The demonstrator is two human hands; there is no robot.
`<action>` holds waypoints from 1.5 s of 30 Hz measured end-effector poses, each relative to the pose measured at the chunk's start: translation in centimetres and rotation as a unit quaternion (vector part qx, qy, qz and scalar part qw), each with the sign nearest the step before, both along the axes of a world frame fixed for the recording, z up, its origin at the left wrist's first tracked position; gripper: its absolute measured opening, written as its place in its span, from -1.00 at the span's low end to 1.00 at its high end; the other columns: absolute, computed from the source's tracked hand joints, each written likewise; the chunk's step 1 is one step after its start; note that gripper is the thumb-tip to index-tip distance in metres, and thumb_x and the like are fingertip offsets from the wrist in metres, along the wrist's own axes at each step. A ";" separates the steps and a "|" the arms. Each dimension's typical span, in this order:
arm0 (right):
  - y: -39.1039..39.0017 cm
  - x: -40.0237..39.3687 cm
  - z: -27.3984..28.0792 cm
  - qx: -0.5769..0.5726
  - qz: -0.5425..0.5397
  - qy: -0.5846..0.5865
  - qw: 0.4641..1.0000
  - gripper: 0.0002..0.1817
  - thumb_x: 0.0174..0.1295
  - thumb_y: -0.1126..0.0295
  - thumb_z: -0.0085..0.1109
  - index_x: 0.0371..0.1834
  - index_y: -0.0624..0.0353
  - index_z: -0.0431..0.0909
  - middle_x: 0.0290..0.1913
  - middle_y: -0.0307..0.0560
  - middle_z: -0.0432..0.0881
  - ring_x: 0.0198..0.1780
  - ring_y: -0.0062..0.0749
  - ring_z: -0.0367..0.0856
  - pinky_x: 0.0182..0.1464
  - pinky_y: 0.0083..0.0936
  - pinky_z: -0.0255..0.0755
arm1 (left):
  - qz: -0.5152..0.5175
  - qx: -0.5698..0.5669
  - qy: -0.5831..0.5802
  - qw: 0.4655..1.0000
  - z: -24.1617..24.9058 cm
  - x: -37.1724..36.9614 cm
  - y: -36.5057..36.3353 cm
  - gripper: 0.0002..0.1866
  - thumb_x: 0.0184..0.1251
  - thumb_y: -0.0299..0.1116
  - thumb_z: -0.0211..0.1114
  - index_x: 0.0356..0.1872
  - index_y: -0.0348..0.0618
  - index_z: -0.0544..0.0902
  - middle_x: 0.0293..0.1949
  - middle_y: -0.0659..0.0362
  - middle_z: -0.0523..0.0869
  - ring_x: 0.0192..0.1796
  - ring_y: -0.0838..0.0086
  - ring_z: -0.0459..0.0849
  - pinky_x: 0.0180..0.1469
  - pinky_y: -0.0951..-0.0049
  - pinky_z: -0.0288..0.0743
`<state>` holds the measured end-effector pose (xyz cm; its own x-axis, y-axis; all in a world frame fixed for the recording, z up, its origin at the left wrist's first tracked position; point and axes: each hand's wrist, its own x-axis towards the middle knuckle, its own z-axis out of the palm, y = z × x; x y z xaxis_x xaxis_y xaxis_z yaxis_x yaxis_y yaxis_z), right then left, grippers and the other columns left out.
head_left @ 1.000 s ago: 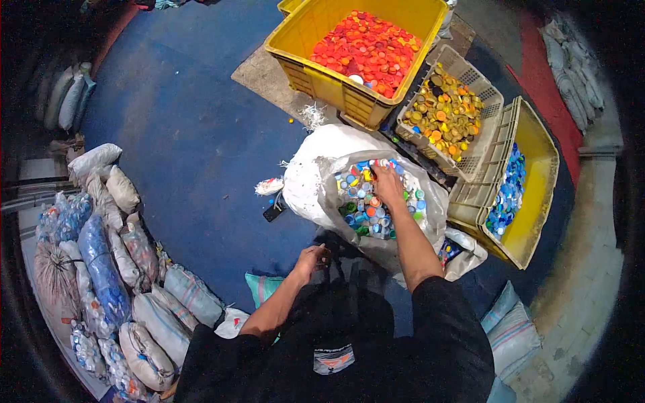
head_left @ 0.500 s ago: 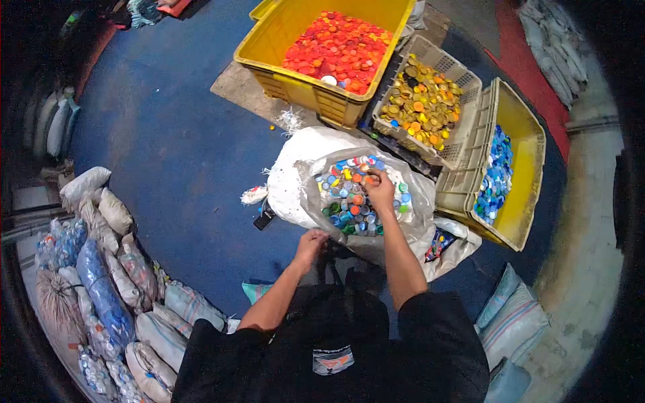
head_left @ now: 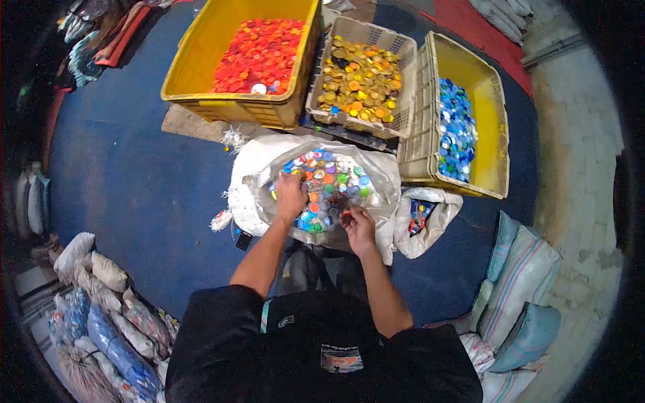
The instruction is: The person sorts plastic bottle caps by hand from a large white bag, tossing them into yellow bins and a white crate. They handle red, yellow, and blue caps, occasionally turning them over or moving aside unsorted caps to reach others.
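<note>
A white sack (head_left: 245, 176) lies with its mouth spread wide, full of mixed-colour plastic bottle caps (head_left: 328, 178). My left hand (head_left: 291, 196) reaches over the left side of the caps, fingers bent down and drawn together among them; whatever they grip is hidden. At the sack's near right edge, my right hand (head_left: 360, 230) is closed, pinching a red bottle cap (head_left: 347, 213) between thumb and fingers.
Behind the sack stand a yellow bin (head_left: 201, 101) of red caps, a pale crate (head_left: 403, 54) of yellow caps and a tilted yellow bin (head_left: 494, 101) of blue caps. A smaller sack (head_left: 443, 213) lies right. Filled bags (head_left: 111, 342) pile left, others (head_left: 517, 282) right.
My left hand has moved from the sack's near edge onto the caps. My right hand has drawn back toward me, a red cap now showing in its fingers. The whole view has shifted.
</note>
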<state>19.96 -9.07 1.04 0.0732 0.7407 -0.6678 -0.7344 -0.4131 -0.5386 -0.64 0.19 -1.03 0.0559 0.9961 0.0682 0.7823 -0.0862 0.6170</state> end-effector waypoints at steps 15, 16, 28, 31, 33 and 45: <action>-2.9 1.5 1.6 -0.039 0.002 -0.024 0.999 -0.85 0.28 0.43 0.14 -0.14 0.21 0.47 -0.29 -0.10 0.58 -0.26 -0.35 0.60 -0.18 -0.40 0.52 | -0.039 -0.029 0.177 0.983 -1.0 1.4 2.2 -0.80 0.20 -0.22 0.27 -0.20 0.01 0.70 -0.43 0.06 0.67 -0.15 0.22 0.56 -0.06 0.20 0.28; -3.0 1.8 1.2 -0.032 0.010 -0.027 0.999 -0.86 0.29 0.43 0.11 -0.15 0.21 0.47 -0.27 -0.09 0.59 -0.23 -0.34 0.60 -0.15 -0.39 0.52 | -0.031 -0.028 0.168 0.985 -0.9 1.5 2.2 -0.81 0.19 -0.25 0.27 -0.20 0.00 0.70 -0.41 0.05 0.68 -0.15 0.20 0.57 -0.07 0.19 0.31; -0.9 2.0 1.0 0.004 -0.006 0.005 1.000 -0.75 0.22 0.47 -0.06 -0.04 0.24 0.40 -0.22 0.02 0.60 -0.23 -0.17 0.62 -0.17 -0.32 0.53 | 0.237 -0.308 -0.761 0.519 1.3 -1.0 -0.7 -0.81 0.37 -0.40 0.11 -0.08 -0.22 0.54 -0.23 0.12 0.65 -0.19 0.39 0.66 -0.05 0.34 0.61; -0.1 1.8 0.4 0.016 -0.025 0.026 0.999 -0.79 0.23 0.42 -0.05 -0.11 0.22 0.44 -0.26 -0.01 0.61 -0.28 -0.23 0.60 -0.21 -0.36 0.50 | 0.267 -0.317 -0.777 0.474 1.5 -1.9 -2.2 -0.82 0.39 -0.36 0.07 -0.14 -0.23 0.54 -0.32 0.14 0.63 -0.27 0.43 0.62 -0.13 0.38 0.58; 0.4 1.7 -0.8 0.015 -0.050 0.070 0.996 -0.81 0.23 0.38 -0.05 -0.16 0.21 0.46 -0.31 -0.05 0.61 -0.33 -0.28 0.57 -0.24 -0.41 0.47 | 0.303 -0.314 -0.783 0.443 2.8 -1.7 -2.7 -0.81 0.39 -0.31 0.09 -0.21 -0.24 0.54 -0.42 0.19 0.59 -0.38 0.48 0.57 -0.26 0.42 0.54; 8.1 -1.3 -3.0 0.107 0.305 -0.575 0.752 -0.76 0.09 0.33 0.29 -0.26 0.27 0.58 -0.37 0.04 0.68 -0.26 -0.13 0.68 -0.20 -0.29 0.53 | 0.298 -0.409 -0.613 0.607 1.8 -2.6 -7.5 -0.71 0.34 -0.59 -0.02 0.07 -0.25 0.38 -0.32 0.10 0.62 -0.46 0.52 0.54 -0.44 0.57 0.51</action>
